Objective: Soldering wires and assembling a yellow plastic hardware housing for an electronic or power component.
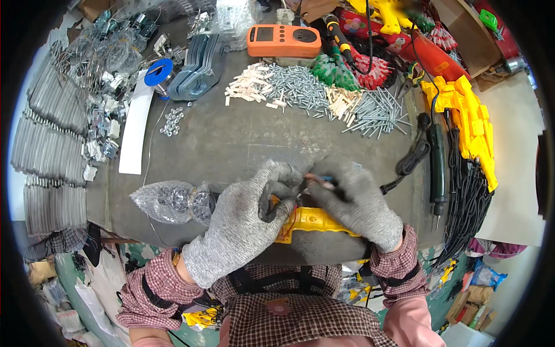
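My left hand (245,214), in a grey knit glove, is closed with its fingertips pinched at thin wires (313,178) above the bench. From the other side my right hand (361,199), gloved alike and partly smeared by motion, pinches the same wires; reddish and blue strands show between the fingers. The exact joint is hidden by the fingertips. Just below the hands lies a yellow plastic housing half (324,221), hollow side up, with a red wire at its left part. A bubble-wrapped part (170,201) rests left of my left hand.
Screws (300,89) and pale small pieces (250,84) lie in piles at the back. An orange meter (283,41) stands behind them. At right are a dark electric screwdriver (437,168), black cables (462,208) and yellow housings (465,118). A solder spool (159,74) stands left.
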### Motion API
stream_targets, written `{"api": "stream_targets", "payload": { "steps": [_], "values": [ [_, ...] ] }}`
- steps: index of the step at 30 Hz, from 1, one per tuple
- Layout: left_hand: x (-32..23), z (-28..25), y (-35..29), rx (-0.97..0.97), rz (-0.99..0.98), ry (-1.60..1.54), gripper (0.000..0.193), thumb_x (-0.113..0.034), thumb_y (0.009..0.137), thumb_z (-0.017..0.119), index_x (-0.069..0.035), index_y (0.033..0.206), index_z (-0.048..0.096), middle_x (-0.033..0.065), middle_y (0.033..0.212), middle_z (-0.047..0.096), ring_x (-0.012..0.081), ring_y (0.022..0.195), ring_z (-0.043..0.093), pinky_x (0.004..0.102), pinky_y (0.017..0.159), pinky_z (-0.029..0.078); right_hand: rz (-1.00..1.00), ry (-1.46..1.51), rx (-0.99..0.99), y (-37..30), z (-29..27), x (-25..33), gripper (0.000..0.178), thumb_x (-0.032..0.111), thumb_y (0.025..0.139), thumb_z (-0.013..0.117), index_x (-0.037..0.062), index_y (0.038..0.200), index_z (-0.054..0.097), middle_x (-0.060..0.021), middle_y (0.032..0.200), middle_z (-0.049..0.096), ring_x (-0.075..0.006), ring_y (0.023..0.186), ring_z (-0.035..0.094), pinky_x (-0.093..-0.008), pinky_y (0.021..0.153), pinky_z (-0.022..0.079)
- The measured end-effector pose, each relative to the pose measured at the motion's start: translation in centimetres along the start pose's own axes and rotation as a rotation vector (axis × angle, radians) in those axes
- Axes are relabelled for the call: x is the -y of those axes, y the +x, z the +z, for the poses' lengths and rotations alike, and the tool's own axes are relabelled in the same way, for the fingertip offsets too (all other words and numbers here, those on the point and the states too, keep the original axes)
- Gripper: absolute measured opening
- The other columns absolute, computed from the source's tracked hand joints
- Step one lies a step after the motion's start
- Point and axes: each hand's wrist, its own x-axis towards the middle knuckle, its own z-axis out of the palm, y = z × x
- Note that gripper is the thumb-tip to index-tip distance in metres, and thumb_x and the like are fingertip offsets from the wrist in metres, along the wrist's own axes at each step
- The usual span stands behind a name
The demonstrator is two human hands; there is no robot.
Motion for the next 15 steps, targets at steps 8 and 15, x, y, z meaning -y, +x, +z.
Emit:
{"api": "stream_targets", "payload": {
  "steps": [8,15],
  "values": [
    [0.7,-0.2,0.1,-0.103,0.182,0.005,0.058,-0.007,0.086,0.072,-0.006,0.139,0.05,0.0144,0.095,0.075,0.0338,0.091,0.073,0.0418,0.08,0.056,-0.192,-0.216,0.041,-0.1,-0.1,1.6,0.025,0.012,0.085,0.071,0.0099,0.109,0.069,-0.0112,0.11,0.063,-0.0323,0.098,0.066,-0.0409,0.082,0.055],
    [0.2,-0.7,0.0,0.034,0.06,-0.101,0.059,-0.001,0.088,0.071,-0.005,0.142,0.048,0.0141,0.117,0.07,0.0221,0.103,0.071,0.0343,0.088,0.054,0.078,0.277,-0.22,-1.0,-0.5,0.1,0.035,0.018,0.094,0.065,0.0071,0.126,0.06,-0.0085,0.098,0.065,-0.0252,0.085,0.068,-0.0353,0.075,0.055]
  ]
}}
